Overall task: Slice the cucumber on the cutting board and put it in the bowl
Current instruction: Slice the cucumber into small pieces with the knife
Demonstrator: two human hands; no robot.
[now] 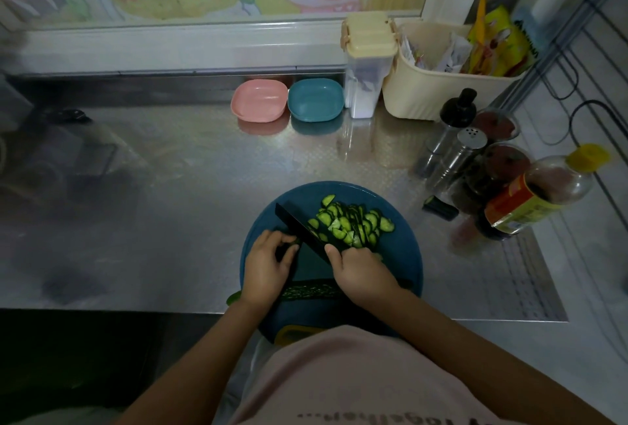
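Observation:
A round blue cutting board (401, 254) lies at the counter's front edge. A pile of cucumber slices (353, 220) sits on its far right part. My right hand (360, 271) grips the handle of a black knife (299, 224), whose blade points away and to the left, against the pile. Just left of the blade, my left hand (266, 263) curls its fingers on a dark cucumber piece, mostly hidden. An uncut cucumber length (306, 290) lies across the board under my wrists. A pink bowl (260, 100) and a blue bowl (315, 99) stand empty at the back.
A clear lidded container (365, 64) and a cream basket (438, 85) of packets stand at the back right. Shakers (455, 153), jars and a yellow-capped bottle (543, 187) crowd the right side. A small dark object (440, 209) lies near the board. A dark appliance (61, 153) sits at the left.

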